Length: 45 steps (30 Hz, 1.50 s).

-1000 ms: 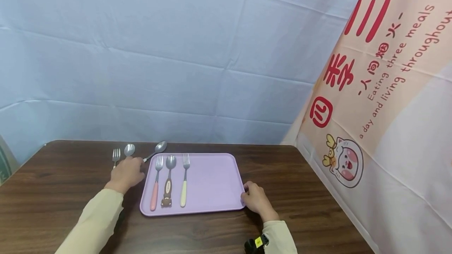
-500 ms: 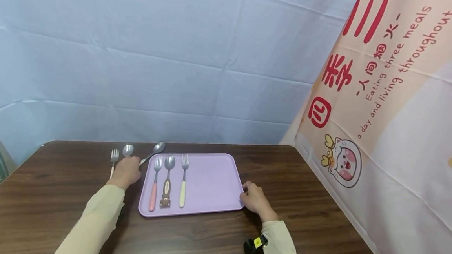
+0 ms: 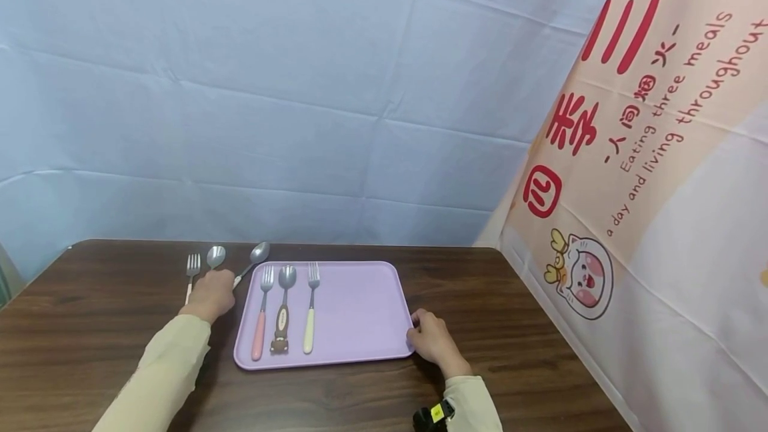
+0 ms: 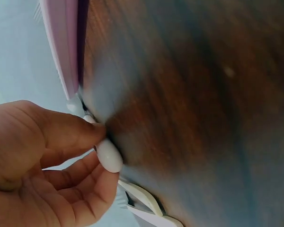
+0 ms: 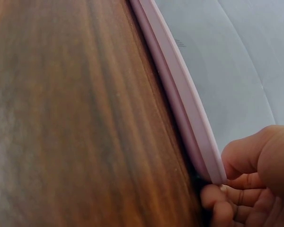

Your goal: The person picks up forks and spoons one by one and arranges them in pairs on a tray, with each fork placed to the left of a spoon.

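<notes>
My left hand (image 3: 213, 295) pinches the white handle of a spoon (image 3: 259, 252) between thumb and fingers, just left of the tray. The handle's rounded white end (image 4: 109, 156) shows close over the wood in the left wrist view. At the lilac tray's (image 3: 366, 315) right edge, my right hand (image 3: 438, 342) grips the rim, thumb on top and fingers below. Three utensils lie side by side on the tray: a pink-handled fork (image 3: 259, 335), a brown bear-handled spoon (image 3: 281, 325) and a cream-handled fork (image 3: 309, 332).
Left of the tray, another fork (image 3: 193, 264) and another spoon (image 3: 216, 257) lie on the dark wooden table (image 3: 336, 395), their handles partly behind my left hand. A pale blue cloth (image 3: 270, 119) hangs along the back, and a printed cloth (image 3: 660, 219) borders the right side.
The spoon in my left hand has shifted left and its bowl has swung a little away from the tray. My right hand stays at the tray's edge.
</notes>
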Motion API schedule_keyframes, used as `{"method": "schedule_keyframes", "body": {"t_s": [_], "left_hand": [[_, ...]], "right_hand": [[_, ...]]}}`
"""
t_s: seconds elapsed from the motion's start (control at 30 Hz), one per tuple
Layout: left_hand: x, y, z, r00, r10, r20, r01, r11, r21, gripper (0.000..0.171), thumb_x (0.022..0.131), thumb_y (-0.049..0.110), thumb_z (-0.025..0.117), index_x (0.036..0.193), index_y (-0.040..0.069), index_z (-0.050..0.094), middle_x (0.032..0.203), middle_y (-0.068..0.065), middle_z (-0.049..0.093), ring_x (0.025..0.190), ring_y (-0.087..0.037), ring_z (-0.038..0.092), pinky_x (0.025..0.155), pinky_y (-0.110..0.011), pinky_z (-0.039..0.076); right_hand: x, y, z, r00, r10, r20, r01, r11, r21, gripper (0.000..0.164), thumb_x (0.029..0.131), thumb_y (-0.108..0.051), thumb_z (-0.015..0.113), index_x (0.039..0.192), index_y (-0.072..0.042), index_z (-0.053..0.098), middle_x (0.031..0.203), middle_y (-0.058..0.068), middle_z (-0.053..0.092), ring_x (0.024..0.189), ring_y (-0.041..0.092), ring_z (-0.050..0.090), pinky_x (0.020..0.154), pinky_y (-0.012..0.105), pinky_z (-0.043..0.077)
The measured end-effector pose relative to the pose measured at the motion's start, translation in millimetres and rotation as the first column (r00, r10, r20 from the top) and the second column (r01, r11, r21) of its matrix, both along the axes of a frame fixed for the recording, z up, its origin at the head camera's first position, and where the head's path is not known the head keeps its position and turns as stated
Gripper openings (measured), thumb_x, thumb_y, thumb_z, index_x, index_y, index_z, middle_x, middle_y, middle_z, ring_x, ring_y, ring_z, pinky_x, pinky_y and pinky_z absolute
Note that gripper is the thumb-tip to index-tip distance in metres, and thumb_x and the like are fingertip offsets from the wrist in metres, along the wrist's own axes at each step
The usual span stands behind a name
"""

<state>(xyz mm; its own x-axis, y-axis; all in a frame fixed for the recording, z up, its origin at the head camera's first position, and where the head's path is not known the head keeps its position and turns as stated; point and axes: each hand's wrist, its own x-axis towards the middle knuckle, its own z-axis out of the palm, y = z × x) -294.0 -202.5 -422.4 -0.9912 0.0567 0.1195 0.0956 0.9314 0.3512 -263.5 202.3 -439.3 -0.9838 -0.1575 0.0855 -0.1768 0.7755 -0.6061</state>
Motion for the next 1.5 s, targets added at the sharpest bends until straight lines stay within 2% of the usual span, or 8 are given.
{"method": "schedule_keyframes", "body": {"t_s": [0.13,0.4,0.63,0.8,0.97,1.17,1.27,1.5], "left_hand": [[2.4,-0.4,3.0,0.999,0.004,0.037,-0.005,1.0,0.002,0.005,0.073,-0.006,0.053,0.078,-0.005,0.055,0.073,-0.019,0.057,0.064,-0.032,0.055,0.056,-0.048,0.045],[2.3,-3.3,3.1,0.998,0.002,0.064,-0.002,1.0,-0.005,0.004,0.073,-0.004,0.055,0.077,-0.005,0.053,0.069,-0.013,0.054,0.061,-0.028,0.051,0.055,-0.044,0.044],[3.4,-7.8,5.2,0.998,0.0,0.066,0.0,1.0,0.005,0.006,0.072,-0.002,0.056,0.074,0.0,0.052,0.069,-0.012,0.052,0.062,-0.029,0.051,0.056,-0.047,0.043],[4.1,-10.7,6.3,0.998,-0.007,0.057,0.006,1.0,0.017,0.007,0.07,-0.002,0.056,0.072,0.001,0.05,0.068,-0.011,0.05,0.062,-0.028,0.049,0.057,-0.045,0.043],[6.0,-9.7,13.7,0.998,0.004,0.056,-0.007,0.999,0.047,0.006,0.069,-0.001,0.056,0.07,0.001,0.05,0.064,-0.01,0.048,0.058,-0.027,0.047,0.052,-0.041,0.042],[6.9,-7.1,29.3,1.0,0.022,0.002,-0.022,0.998,0.057,0.006,0.067,0.0,0.056,0.071,0.0,0.051,0.064,-0.011,0.049,0.058,-0.028,0.046,0.053,-0.043,0.042],[8.4,-4.8,34.7,0.999,0.042,0.012,-0.042,0.996,0.083,0.007,0.068,0.0,0.056,0.072,-0.002,0.051,0.064,-0.011,0.049,0.058,-0.028,0.046,0.052,-0.043,0.042],[9.4,-4.1,33.2,0.997,0.059,0.042,-0.063,0.994,0.093,0.008,0.069,0.0,0.058,0.074,-0.002,0.052,0.065,-0.012,0.049,0.058,-0.028,0.047,0.051,-0.04,0.041]], "right_hand": [[0.0,-0.7,-0.2,1.0,0.005,-0.004,-0.005,1.0,-0.003,0.02,0.077,0.001,0.054,0.096,0.007,0.057,0.07,0.007,0.056,0.061,0.017,0.052,0.053,0.03,0.044],[0.1,-1.7,0.5,1.0,0.005,-0.003,-0.005,1.0,-0.002,0.02,0.077,0.001,0.055,0.096,0.008,0.057,0.071,0.007,0.056,0.062,0.018,0.052,0.054,0.031,0.045],[0.6,-2.7,0.5,1.0,0.008,-0.011,-0.008,1.0,0.001,0.018,0.077,0.002,0.055,0.094,0.007,0.057,0.07,0.007,0.056,0.062,0.017,0.052,0.054,0.031,0.044],[0.3,-2.3,-0.3,1.0,0.01,-0.004,-0.01,1.0,-0.001,0.019,0.077,0.001,0.055,0.095,0.007,0.057,0.071,0.007,0.057,0.062,0.017,0.052,0.054,0.031,0.045],[-0.7,-1.4,-0.1,1.0,0.01,-0.008,-0.01,1.0,0.006,0.02,0.077,0.001,0.055,0.096,0.008,0.057,0.071,0.007,0.056,0.062,0.018,0.052,0.054,0.032,0.045],[-0.6,-0.1,0.5,0.999,0.009,-0.03,-0.009,1.0,0.018,0.02,0.076,0.001,0.055,0.094,0.007,0.057,0.07,0.007,0.057,0.063,0.019,0.053,0.057,0.033,0.046],[-0.1,0.5,1.0,0.999,0.008,-0.035,-0.007,1.0,0.021,0.019,0.076,0.001,0.055,0.094,0.007,0.057,0.07,0.007,0.058,0.064,0.019,0.053,0.058,0.034,0.046],[0.8,-0.4,2.7,1.0,0.005,-0.008,-0.005,1.0,0.01,0.02,0.077,0.001,0.056,0.096,0.008,0.057,0.071,0.008,0.058,0.064,0.019,0.053,0.057,0.033,0.046]]}}
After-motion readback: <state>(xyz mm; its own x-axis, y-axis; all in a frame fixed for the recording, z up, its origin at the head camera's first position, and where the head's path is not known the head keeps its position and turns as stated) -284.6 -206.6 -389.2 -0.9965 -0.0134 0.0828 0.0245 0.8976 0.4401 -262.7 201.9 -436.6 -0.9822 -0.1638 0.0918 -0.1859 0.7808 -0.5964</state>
